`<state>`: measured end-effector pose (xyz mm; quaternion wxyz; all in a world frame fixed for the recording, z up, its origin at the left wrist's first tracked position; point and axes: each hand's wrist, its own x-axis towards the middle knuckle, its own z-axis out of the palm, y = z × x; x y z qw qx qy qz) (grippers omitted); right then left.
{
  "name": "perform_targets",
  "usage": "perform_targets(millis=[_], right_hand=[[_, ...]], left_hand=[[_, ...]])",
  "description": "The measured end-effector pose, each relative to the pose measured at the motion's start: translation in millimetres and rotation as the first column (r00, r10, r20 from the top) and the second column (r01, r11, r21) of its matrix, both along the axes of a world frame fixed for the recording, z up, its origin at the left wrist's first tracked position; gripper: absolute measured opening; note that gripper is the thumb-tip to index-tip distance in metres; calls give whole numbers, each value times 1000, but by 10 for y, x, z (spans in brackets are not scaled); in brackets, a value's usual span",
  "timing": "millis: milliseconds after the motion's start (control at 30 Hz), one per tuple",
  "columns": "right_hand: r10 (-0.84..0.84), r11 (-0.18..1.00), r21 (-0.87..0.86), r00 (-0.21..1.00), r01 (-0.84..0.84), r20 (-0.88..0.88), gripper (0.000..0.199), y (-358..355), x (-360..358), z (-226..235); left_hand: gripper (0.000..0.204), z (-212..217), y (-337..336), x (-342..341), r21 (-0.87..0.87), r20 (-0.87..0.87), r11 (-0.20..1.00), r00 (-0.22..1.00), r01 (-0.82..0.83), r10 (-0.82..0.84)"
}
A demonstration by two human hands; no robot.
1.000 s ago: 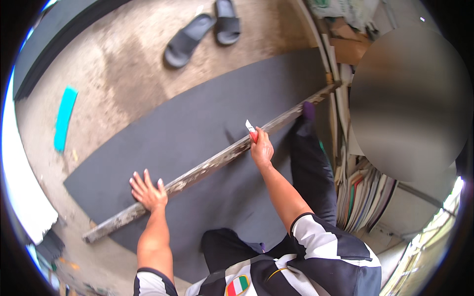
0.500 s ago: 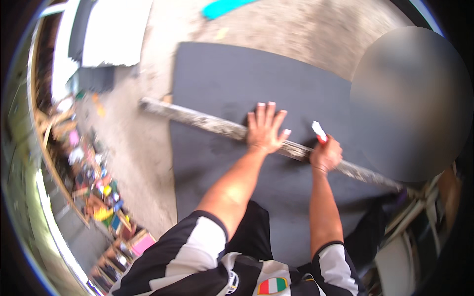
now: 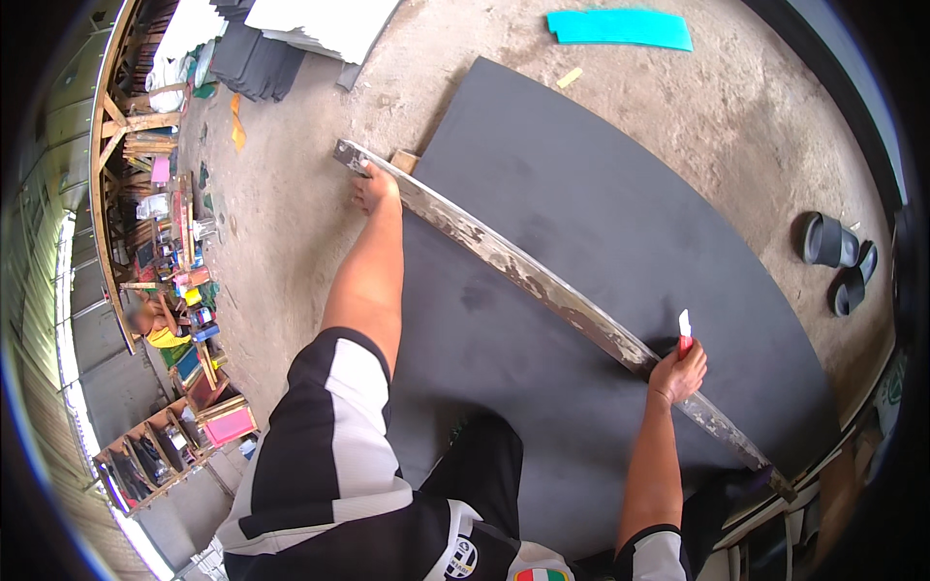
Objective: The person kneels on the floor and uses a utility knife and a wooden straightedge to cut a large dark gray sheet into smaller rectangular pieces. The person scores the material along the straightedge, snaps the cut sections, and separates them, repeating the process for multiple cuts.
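Note:
A long, worn straight bar point(image 3: 547, 286) with peeling white paint lies diagonally across a large dark grey sheet point(image 3: 591, 194) on the floor. Around the bar's far left end, which juts past the sheet's edge, my left hand point(image 3: 376, 189) is closed, thumb on top. Farther right, my right hand point(image 3: 680, 373) rests at the bar and grips a red-handled cutter knife point(image 3: 685, 339). Its pale blade points up and away from me, on the far side of the bar. The fingers partly cover the red handle.
A small wooden block point(image 3: 404, 162) touches the sheet's left edge. Beyond the sheet lie a turquoise strip point(image 3: 620, 29), a yellow scrap point(image 3: 570, 77) and black sandals point(image 3: 830, 242). Stacked dark sheets point(image 3: 257, 63) stand at the far left. A person in yellow point(image 3: 167, 334) is among the clutter leftward.
My left hand has gone from lying spread on the bar's middle to gripping its far left end. My right hand still holds the cutter knife beside the bar. The view has turned.

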<state>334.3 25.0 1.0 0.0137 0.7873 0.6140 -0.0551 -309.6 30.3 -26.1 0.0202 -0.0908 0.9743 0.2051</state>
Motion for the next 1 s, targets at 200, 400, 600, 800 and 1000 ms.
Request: perform_targets(millis=[200, 400, 600, 800, 1000], right_hand=[[-6, 1000, 1, 1000, 6, 16, 29, 10, 56, -16], [-82, 994, -92, 977, 65, -195, 28, 282, -546, 308], [373, 841, -154, 762, -519, -529, 30, 379, -2549, 625], [673, 514, -254, 569, -819, -472, 43, 449, -4255, 835], [766, 292, -473, 500, -831, -404, 66, 545, -4923, 785]], left_hand=[[71, -192, 8, -53, 101, 80, 993, 995, -62, 54], [68, -82, 101, 38, -6, 122, 999, 991, -48, 48], [69, -47, 90, 95, 56, 144, 998, 989, -20, 12], [72, -8, 122, 121, 0, 181, 999, 983, -42, 42], [72, 5, 133, 137, -1, 193, 999, 980, -44, 43]])
